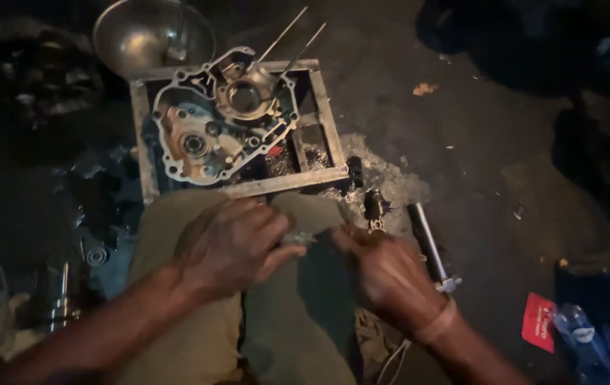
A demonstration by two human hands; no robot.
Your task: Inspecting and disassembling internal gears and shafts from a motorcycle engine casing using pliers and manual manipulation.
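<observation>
Right at the middle of the view, a small grey metal part (296, 238) is pinched between the two hands, held over the person's lap, above the olive-green trousers (276, 314). From the part, the left hand (230, 248) lies at nine o'clock, its fingers curled tight round that end of the piece with the thumb underneath. At three o'clock the right hand (389, 274) has its fingertips drawn narrow toward the other end; whether they truly clasp the part or only touch it I cannot tell, as the light is dim and the spot blurred. A pale band (439, 322) circles the right wrist. At twelve o'clock from the part, beyond the knees, a silver engine crankcase half (216, 121) rests in a square metal frame (328, 121) on the dark floor, with two thin rods (292, 44) rising from its far edge. Farther at eleven o'clock sits a round metal bowl (141, 36). At three o'clock, just beside the right hand, a socket wrench (430, 246) lies on the ground, and a small dark component (374, 207) stands near it at two o'clock. Well apart at four o'clock are a red packet (539, 322) and a clear plastic bottle (582, 339). At eight o'clock a shiny metal shaft (62, 296) stands upright.
</observation>
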